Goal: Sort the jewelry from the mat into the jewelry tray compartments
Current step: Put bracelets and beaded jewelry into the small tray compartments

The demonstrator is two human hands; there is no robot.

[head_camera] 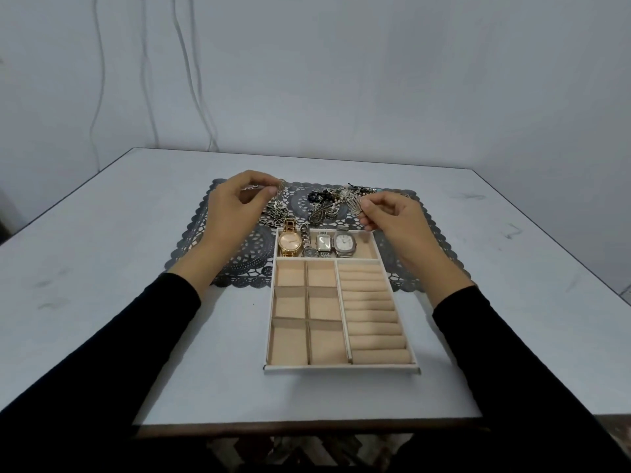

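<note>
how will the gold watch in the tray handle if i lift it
Probably heavy for its size: the gold watch looks all metal. Its link band likely flops rather than staying stiff. The polished case may be slippery.

No words or numbers can be read here; the faces of the watches [323, 243] in the far part of the tray [341, 369] are too small and blurry to show a name or any digits.

Left hand [232, 203] pinches silver piece [280, 186] above mat [239, 264]; right hand [392, 216] pinches leaf-shaped piece [355, 203], possibly earring; watches [317, 245] in tray [341, 369]
</note>
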